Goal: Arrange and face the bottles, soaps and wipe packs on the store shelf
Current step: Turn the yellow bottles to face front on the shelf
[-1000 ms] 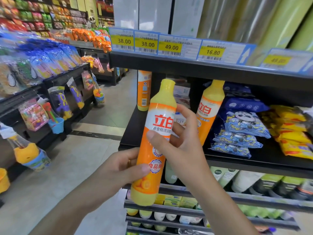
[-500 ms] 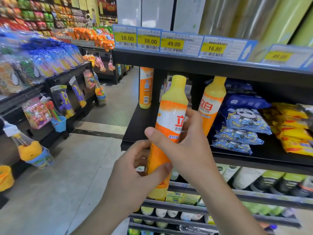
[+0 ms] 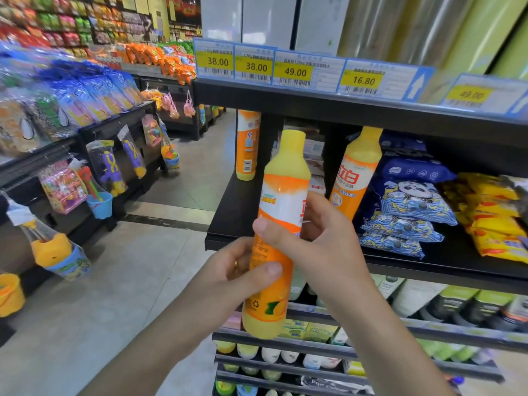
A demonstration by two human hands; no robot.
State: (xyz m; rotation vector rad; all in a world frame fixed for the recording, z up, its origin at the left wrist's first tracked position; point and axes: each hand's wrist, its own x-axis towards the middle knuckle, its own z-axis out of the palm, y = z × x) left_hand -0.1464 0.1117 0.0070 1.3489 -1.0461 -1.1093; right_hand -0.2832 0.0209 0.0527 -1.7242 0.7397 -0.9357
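Note:
I hold an orange and yellow dish-soap bottle (image 3: 281,201) upright in front of the black shelf (image 3: 237,207). My left hand (image 3: 228,281) grips its lower half, thumb across the front. My right hand (image 3: 317,244) grips its middle from the right. Its front label is turned to the right, partly out of sight. Two more such bottles stand on the shelf: one (image 3: 357,172) facing front, one (image 3: 248,144) at the back left showing its barcode. Blue wipe packs (image 3: 411,207) and yellow packs (image 3: 491,212) lie to the right.
Price tags (image 3: 294,71) line the shelf above. Lower shelves (image 3: 314,335) hold small bottles and boxes. On the left stands another rack (image 3: 114,124) with hanging toys and snack bags, across a grey floor aisle (image 3: 114,281).
The bottle has been turned about its axis, so its front label now faces right instead of toward me. It has also risen and moved nearer the shelf. Both hands have shifted their grip.

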